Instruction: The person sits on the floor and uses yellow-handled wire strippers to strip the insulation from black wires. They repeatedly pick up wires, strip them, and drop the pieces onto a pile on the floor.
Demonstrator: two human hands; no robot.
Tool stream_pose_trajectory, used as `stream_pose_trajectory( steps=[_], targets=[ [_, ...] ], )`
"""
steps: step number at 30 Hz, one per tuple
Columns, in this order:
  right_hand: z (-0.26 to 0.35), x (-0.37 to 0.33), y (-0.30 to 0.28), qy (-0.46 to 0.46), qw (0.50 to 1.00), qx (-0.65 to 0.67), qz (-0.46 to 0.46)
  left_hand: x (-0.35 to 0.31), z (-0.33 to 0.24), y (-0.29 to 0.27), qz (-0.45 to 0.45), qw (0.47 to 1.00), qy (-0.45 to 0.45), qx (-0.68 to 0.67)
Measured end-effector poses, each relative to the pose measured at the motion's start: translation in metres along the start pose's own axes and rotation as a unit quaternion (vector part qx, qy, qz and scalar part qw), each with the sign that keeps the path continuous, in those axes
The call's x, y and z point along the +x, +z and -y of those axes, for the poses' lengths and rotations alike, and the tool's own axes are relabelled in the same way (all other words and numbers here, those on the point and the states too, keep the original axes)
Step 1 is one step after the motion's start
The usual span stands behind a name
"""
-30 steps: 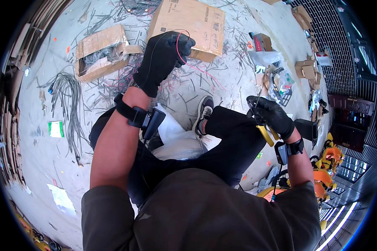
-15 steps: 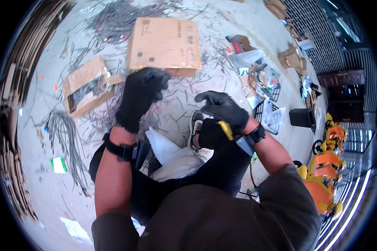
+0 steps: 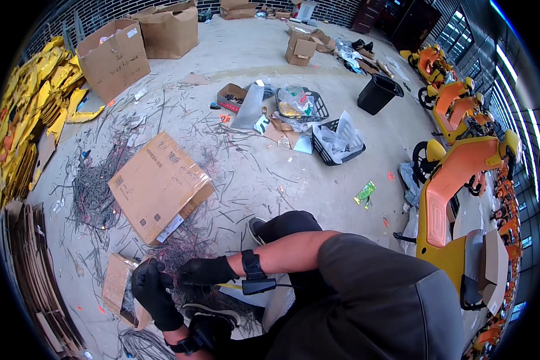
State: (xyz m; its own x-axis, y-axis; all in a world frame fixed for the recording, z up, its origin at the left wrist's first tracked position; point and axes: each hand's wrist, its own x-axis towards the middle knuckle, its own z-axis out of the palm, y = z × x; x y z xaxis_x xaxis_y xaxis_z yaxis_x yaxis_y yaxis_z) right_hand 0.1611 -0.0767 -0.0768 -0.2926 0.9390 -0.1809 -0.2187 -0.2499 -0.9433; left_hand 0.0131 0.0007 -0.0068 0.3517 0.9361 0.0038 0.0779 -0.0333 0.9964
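1. Wires [image 3: 180, 255], thin and reddish, lie on the floor just beside the small open carton [image 3: 119, 291].
2. Left hand [image 3: 155, 294], gloved, curls closed over the carton's edge; right hand [image 3: 205, 271] pinches a wire bundle.
3. Sorting seems underway; next calls for a firm pull clear of the tangle.

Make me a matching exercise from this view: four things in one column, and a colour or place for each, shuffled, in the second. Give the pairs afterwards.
Things
1. bin
2. flat carton
3. left hand
4. scooter body

Colour or place
A. orange and yellow, at the right edge
B. gloved in black, at the small open box by the wire scraps
C. black, standing upright on the far floor
D. brown cardboard, lying on the floor amid wire scraps

Pairs: 1-C, 2-D, 3-B, 4-A
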Motion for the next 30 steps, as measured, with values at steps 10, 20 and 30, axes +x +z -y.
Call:
stream_pose_trajectory(
  steps=[10,20,30],
  targets=[
    [0.118,-0.015,-0.091,-0.192,0.963,0.160,-0.099,-0.008,0.032,0.020,0.257,0.956,0.014,0.143],
    [0.115,-0.054,-0.210,-0.221,0.902,0.131,-0.348,0.001,0.004,0.018,0.239,0.944,-0.187,0.128],
    [0.108,-0.038,-0.224,-0.147,0.852,0.279,-0.417,-0.007,0.026,-0.003,0.218,0.959,-0.092,0.155]
  ],
)
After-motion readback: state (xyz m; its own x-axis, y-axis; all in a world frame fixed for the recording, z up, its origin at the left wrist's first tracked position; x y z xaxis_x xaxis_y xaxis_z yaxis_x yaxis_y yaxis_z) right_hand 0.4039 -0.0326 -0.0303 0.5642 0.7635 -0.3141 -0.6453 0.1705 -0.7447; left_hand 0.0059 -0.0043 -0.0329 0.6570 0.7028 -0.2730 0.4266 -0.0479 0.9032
